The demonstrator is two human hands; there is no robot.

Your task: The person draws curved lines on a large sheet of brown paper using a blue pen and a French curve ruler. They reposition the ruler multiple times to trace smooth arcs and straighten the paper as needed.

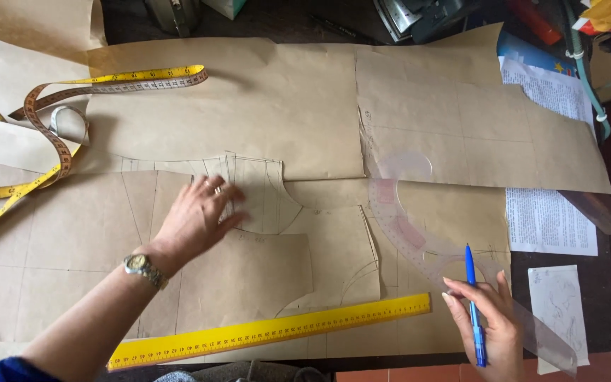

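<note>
Pattern paper (249, 205) under spread left hand (199, 216); blue pen (474, 304) pinched in right hand (493, 318)

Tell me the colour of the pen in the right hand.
Blue. The pen in the right hand shows clearly in the head view.

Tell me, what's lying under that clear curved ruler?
Through the clear curved ruler you see brown pattern paper with pencil lines. Its lower end passes beneath the right hand holding a blue pen, so that part is hidden.
</note>
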